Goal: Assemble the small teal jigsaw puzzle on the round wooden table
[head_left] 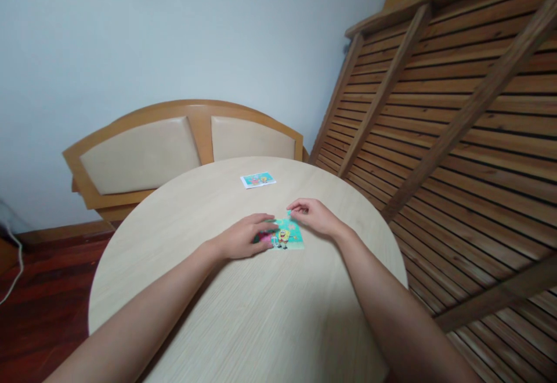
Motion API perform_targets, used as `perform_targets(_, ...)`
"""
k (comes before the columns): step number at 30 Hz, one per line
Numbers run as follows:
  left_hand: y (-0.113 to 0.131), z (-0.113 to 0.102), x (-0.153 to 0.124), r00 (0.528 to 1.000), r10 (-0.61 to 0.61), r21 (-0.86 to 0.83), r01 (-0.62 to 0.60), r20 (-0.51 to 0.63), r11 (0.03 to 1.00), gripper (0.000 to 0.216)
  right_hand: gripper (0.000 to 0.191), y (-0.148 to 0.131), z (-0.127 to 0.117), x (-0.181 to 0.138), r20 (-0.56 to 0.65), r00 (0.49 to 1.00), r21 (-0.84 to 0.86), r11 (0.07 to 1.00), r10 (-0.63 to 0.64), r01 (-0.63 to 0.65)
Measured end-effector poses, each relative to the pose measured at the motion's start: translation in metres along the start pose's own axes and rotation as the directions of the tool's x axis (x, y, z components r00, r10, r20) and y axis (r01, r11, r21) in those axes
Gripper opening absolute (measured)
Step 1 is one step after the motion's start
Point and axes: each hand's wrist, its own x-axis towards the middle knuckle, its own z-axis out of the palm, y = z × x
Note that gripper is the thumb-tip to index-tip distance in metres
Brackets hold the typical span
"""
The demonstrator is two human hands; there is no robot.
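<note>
A small turquoise jigsaw puzzle (295, 229) with a yellow cartoon figure lies on the round table, mostly put together. My left hand (250, 235) rests over its left part, fingers apart, and hides some of the pink area there. At the puzzle's top edge, my right hand (311, 215) pinches a small turquoise puzzle piece (289, 212) between thumb and fingertips. Farther back on the table lies a picture card (258, 180) with a similar turquoise cartoon scene and a white border.
The pale round table (209, 307) stands against a wooden headboard (200, 110) with cream panels. A slatted wooden frame (435, 110) leans close along the right side. At far left a white cable (20, 261) hangs above the dark red floor (47, 313).
</note>
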Motion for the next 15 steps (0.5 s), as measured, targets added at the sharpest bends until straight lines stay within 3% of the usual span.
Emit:
perform_targets(4,0.003,0.006,0.001,0.995,0.029,0.052,-0.034,0.092,0.998,0.044,0.033,0.016,-0.013,-0.004,0.066,0.994,0.058,0.994,0.087,-0.091)
perform_targets(9,0.002,0.009,0.003,0.995,0.045,0.062,-0.05,0.084,0.997,0.042,0.035,0.016,-0.011,-0.005,0.201,0.977,0.055,0.994,0.078,-0.091)
perform_targets(15,0.004,0.008,0.004,0.996,0.046,0.068,-0.052,0.082,0.996,0.042,0.034,0.019,-0.005,-0.004,0.189,0.977,0.07,0.99,0.104,-0.119)
